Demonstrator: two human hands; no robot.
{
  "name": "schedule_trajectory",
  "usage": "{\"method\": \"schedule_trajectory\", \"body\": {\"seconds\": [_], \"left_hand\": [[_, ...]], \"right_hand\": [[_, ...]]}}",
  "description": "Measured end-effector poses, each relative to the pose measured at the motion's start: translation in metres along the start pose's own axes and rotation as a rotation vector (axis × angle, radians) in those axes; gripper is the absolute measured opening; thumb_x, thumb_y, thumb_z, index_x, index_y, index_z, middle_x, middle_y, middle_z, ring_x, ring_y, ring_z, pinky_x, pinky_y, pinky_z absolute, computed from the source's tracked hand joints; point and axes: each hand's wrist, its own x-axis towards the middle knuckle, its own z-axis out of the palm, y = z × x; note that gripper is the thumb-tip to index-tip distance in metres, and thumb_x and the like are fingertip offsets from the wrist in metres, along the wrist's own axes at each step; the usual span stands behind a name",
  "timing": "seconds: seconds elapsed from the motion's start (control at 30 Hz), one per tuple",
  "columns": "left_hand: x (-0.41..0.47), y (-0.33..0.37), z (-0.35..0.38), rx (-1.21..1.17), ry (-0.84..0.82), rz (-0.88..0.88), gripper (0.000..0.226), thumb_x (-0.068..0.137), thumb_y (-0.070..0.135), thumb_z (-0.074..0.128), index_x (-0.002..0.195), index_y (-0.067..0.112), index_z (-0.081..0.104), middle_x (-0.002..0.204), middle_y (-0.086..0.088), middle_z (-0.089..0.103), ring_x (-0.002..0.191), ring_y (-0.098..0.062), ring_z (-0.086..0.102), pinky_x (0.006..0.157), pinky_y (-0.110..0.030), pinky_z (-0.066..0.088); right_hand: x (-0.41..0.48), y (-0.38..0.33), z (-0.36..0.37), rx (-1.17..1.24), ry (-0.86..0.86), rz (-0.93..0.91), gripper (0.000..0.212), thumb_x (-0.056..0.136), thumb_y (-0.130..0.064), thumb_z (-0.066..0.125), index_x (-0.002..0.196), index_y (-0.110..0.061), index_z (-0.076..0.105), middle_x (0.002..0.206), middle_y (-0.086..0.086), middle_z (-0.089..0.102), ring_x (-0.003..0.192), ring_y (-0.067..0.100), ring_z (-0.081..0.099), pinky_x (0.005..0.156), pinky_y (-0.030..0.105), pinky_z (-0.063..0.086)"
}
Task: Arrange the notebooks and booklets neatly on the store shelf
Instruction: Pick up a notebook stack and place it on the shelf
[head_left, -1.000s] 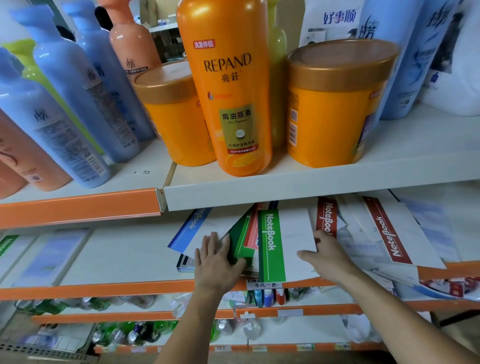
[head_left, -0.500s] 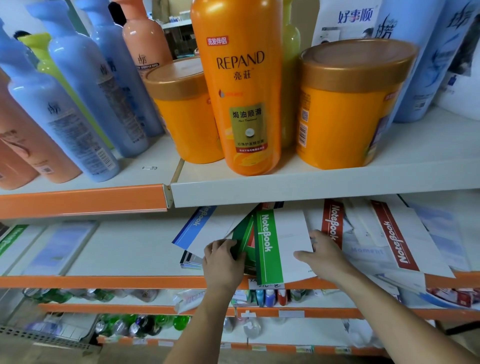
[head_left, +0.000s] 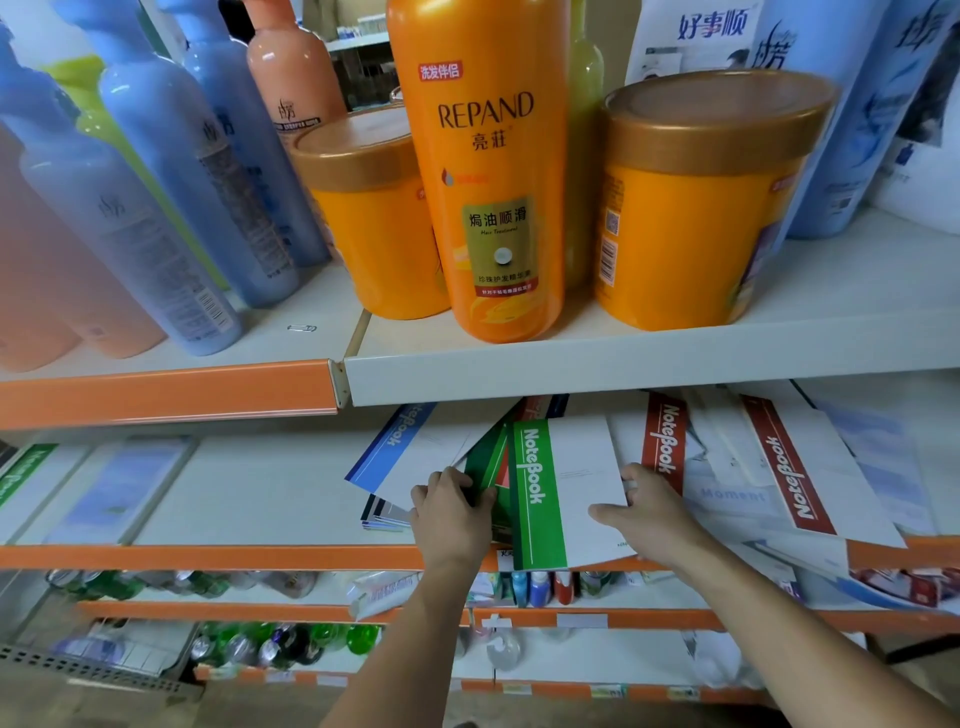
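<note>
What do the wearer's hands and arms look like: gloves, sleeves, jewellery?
Left hand and right hand are both ungloved, with no rings showing. Left forearm and right forearm are uncovered to the frame's edge: no sleeve, watch or wristband in view.

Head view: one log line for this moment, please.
task: unfinished | left hand: grips notebook stack | right hand: holds green-spine notebook edge | red-spine notebook: askew on shelf

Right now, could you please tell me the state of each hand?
Left hand: closed, gripping the left edge of the dark green notebook.
Right hand: closed, pinching the right edge of the green-striped notebook.
</note>
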Motion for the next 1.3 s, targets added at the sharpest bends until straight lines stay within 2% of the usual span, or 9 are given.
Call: {"method": "schedule_trajectory", "body": {"seconds": [0.13,0.3,0.47,0.6,0.7,0.83,0.97,1.13,1.3], "left_hand": [[-0.002,0.000,-0.002,0.003,0.010,-0.055,0.034,0.090,0.045,0.069,0.112,0.020,0.063,0.110,0.001,0.062,0.109,-0.025,0.047,0.087,-0.039,0.044],[-0.021,-0.010,-0.004,-0.189,-0.075,-0.055,0.017,0.086,0.019,0.071,0.091,0.017,0.056,0.092,0.000,0.063,0.093,-0.027,0.057,0.078,-0.043,0.053],[-0.047,-0.015,-0.028,-0.407,-0.141,-0.145,0.017,0.088,0.002,0.064,0.096,0.009,0.050,0.089,-0.009,0.060,0.072,-0.019,0.056,0.060,-0.034,0.050],[-0.059,-0.015,-0.046,-0.773,-0.329,-0.289,0.039,0.089,-0.015,0.048,0.117,0.012,0.041,0.107,-0.019,0.062,0.083,-0.026,0.062,0.063,-0.031,0.057],[-0.062,-0.017,-0.051,-0.865,-0.440,-0.334,0.045,0.093,-0.007,0.047,0.130,0.018,0.045,0.110,-0.017,0.064,0.088,-0.027,0.068,0.067,-0.031,0.060],[-0.056,-0.012,-0.041,-0.813,-0.492,-0.276,0.026,0.098,0.024,0.066,0.120,0.023,0.052,0.116,-0.008,0.068,0.100,-0.022,0.073,0.084,-0.041,0.062],[-0.047,-0.012,-0.036,-0.773,-0.440,-0.246,0.022,0.098,0.010,0.062,0.118,0.017,0.054,0.115,-0.011,0.068,0.104,-0.025,0.069,0.087,-0.043,0.061],[-0.041,-0.026,-0.044,-0.807,-0.452,-0.249,0.021,0.099,0.006,0.059,0.117,0.017,0.059,0.112,-0.007,0.070,0.103,-0.022,0.068,0.077,-0.033,0.061],[-0.044,-0.044,-0.053,-0.853,-0.428,-0.253,0.021,0.099,0.002,0.057,0.114,0.015,0.060,0.110,-0.009,0.071,0.099,-0.025,0.069,0.084,-0.043,0.060]], "right_hand": [[-0.001,0.002,0.000,-0.004,0.002,-0.005,0.034,0.085,-0.014,0.076,0.112,-0.022,0.056,0.105,-0.008,0.069,0.095,0.015,0.069,0.083,0.041,0.060],[-0.006,0.011,0.004,0.036,-0.007,0.002,0.030,0.085,-0.013,0.074,0.109,-0.021,0.058,0.106,-0.007,0.073,0.092,0.013,0.071,0.080,0.040,0.061],[-0.012,0.003,0.018,0.055,-0.034,-0.016,0.029,0.089,-0.015,0.071,0.111,-0.021,0.055,0.105,-0.009,0.071,0.086,0.016,0.071,0.054,0.026,0.051],[-0.012,-0.006,0.042,-0.036,-0.012,-0.021,0.030,0.086,-0.020,0.070,0.109,-0.024,0.051,0.098,-0.007,0.070,0.079,0.022,0.072,0.062,0.046,0.058],[-0.014,-0.011,0.049,-0.147,0.016,-0.014,0.034,0.085,-0.025,0.066,0.112,-0.027,0.046,0.093,-0.008,0.068,0.068,0.022,0.071,0.057,0.049,0.058],[-0.022,-0.019,0.049,-0.228,0.050,-0.002,0.040,0.087,-0.029,0.062,0.122,-0.023,0.044,0.089,-0.005,0.067,0.065,0.019,0.069,0.054,0.044,0.057],[-0.040,-0.017,0.054,-0.308,0.106,0.023,0.035,0.094,-0.041,0.053,0.113,-0.016,0.037,0.071,0.000,0.063,0.057,0.017,0.060,0.049,0.030,0.043],[-0.059,0.003,0.068,-0.214,0.022,0.120,0.043,0.091,-0.059,0.046,0.101,-0.017,0.043,0.069,0.000,0.064,0.061,0.016,0.071,0.066,0.042,0.061],[-0.076,0.002,0.088,-0.099,0.117,0.069,0.030,0.097,-0.048,0.053,0.096,-0.018,0.052,0.077,-0.003,0.062,0.071,0.013,0.064,0.064,0.034,0.049]]}}
